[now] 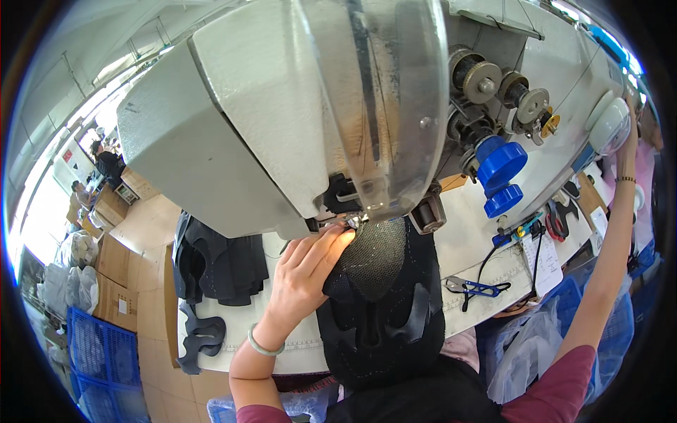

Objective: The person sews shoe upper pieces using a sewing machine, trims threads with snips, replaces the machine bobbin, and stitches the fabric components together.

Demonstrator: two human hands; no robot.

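A black shoe upper (pixel 381 338) with a grey mesh panel (pixel 374 261) and dotted stitch lines lies under the head of a sewing machine (pixel 261 106). My left hand (pixel 308 266) is closed at its left edge, fingers pressed together with the tips close against the presser foot (pixel 356 221). The thumb and the exact grip are hidden. Far to the right, my right arm is stretched out, and my right hand (pixel 627 144) grips the rim of the machine's white handwheel (pixel 611 127). Most of its fingers are out of sight behind the wheel.
Stacked black cut pieces (pixel 218 261) lie left of the work, with a loose curved piece (pixel 201 338) nearer me. Blue-handled thread snips (pixel 479 287), scissors (pixel 557 222) and a paper sheet (pixel 541 264) lie right. Blue tension knobs (pixel 501 163) jut from the machine. Blue crates (pixel 106 352) stand left.
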